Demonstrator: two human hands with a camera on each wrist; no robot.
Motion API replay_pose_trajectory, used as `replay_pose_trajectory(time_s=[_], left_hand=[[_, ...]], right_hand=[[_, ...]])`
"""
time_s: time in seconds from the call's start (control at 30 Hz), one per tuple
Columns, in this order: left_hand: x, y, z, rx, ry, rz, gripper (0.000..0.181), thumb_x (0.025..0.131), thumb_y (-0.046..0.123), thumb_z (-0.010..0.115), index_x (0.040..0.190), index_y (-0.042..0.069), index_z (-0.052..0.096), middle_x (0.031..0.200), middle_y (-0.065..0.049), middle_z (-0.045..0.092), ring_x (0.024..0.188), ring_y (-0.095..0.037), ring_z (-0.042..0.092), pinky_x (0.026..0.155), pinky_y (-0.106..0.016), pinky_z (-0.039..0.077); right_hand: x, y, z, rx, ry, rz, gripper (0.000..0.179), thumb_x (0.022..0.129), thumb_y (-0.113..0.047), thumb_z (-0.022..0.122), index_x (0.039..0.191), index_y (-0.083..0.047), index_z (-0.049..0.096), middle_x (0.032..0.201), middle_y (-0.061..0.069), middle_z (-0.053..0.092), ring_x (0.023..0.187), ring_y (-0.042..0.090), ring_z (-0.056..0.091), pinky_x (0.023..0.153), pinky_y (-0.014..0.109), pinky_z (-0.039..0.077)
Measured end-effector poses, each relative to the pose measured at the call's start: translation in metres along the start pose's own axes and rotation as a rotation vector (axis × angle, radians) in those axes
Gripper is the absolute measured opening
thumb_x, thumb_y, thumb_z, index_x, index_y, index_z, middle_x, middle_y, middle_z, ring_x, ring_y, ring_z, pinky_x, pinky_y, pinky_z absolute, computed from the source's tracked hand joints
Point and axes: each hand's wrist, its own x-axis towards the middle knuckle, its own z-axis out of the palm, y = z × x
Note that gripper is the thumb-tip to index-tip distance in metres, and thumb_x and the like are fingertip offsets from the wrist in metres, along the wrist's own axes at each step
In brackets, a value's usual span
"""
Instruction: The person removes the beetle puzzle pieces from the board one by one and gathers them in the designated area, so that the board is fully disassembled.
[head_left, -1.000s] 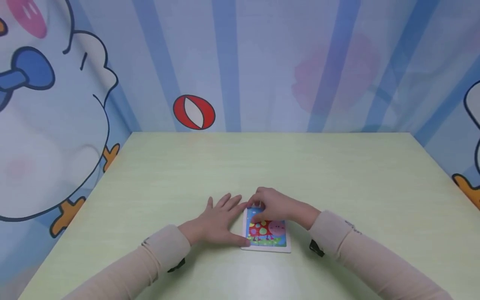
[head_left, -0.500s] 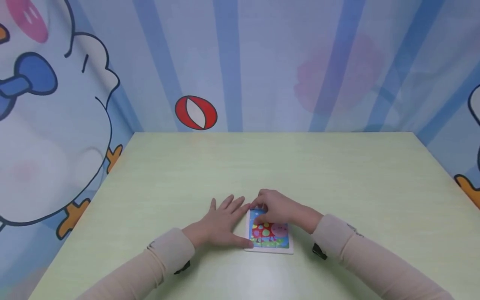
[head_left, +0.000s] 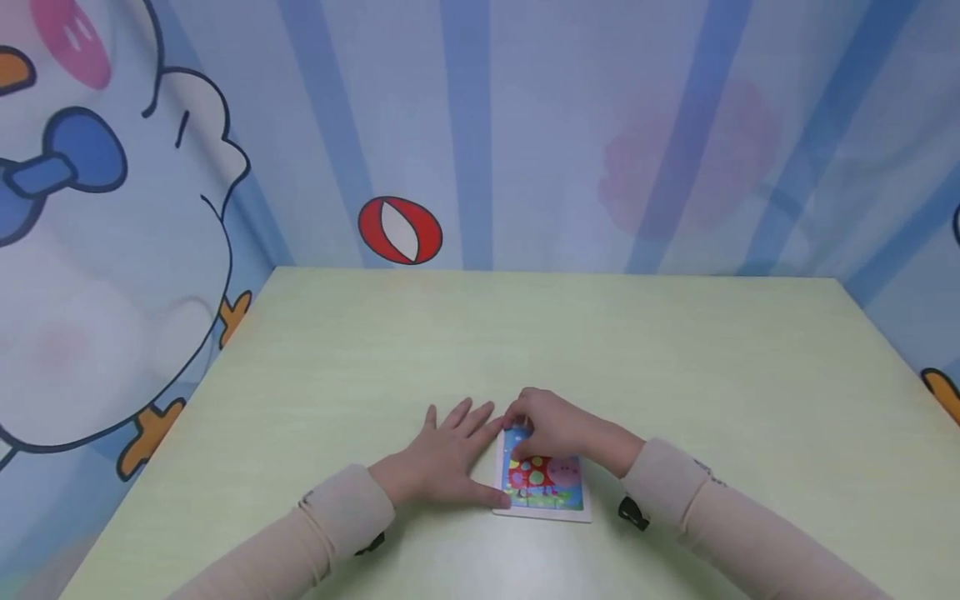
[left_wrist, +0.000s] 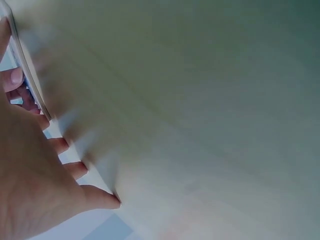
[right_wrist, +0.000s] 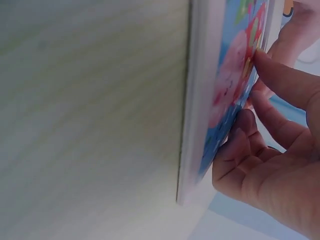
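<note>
On the table lies a small flat picture puzzle [head_left: 546, 498], with a white frame round a red spotted ladybug with a pink face on blue. My left hand [head_left: 450, 467] spreads flat beside it; the thumb rests on the frame's near left corner and the index fingertip is at its far left corner. Over the puzzle's far part bends my right hand [head_left: 558, 427], fingers curled. Its thumb and fingertips pinch at the blue corner piece [head_left: 516, 437], which they partly cover. In the right wrist view, the right thumb [right_wrist: 267, 65] touches the picture's surface.
The pale green table [head_left: 375, 333] reaches back to a blue striped cloth wall [head_left: 555, 167]. A printed bird figure [head_left: 112, 333] covers the left cloth. Dark wrist straps show under both sleeves.
The whole head view shifts slightly, so hands and puzzle appear a little lower and further right. Both hands keep nearly the same pose on the puzzle.
</note>
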Motion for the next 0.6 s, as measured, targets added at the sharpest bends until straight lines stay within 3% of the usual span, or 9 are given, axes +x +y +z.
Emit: replay_pose_trajectory(time_s=[0.4,0.6], left_hand=[[0.0027,0.0,0.0015,0.013,-0.011,-0.007,0.101,0.078,0.079,0.049,0.156,0.024,0.015,0.163,-0.003,0.008,0.148,-0.035,0.001,0.107,-0.072,0.005],[0.0026,0.0009,0.0003,0.011,-0.019,-0.013,0.1,0.079,0.078,0.051,0.156,0.025,0.016,0.163,-0.004,0.01,0.148,-0.035,0.002,0.107,-0.072,0.006]], right_hand=[[-0.0037,-0.0079,-0.0017,-0.017,0.003,0.007,0.028,0.079,-0.01,0.079,0.104,-0.005,0.066,0.099,0.003,0.052,0.084,0.015,0.05,0.077,0.03,0.049],[-0.0043,-0.0076,0.0001,0.016,0.0,0.034,0.03,0.08,-0.01,0.078,0.106,-0.005,0.065,0.095,0.0,0.059,0.085,0.016,0.053,0.083,0.033,0.051]])
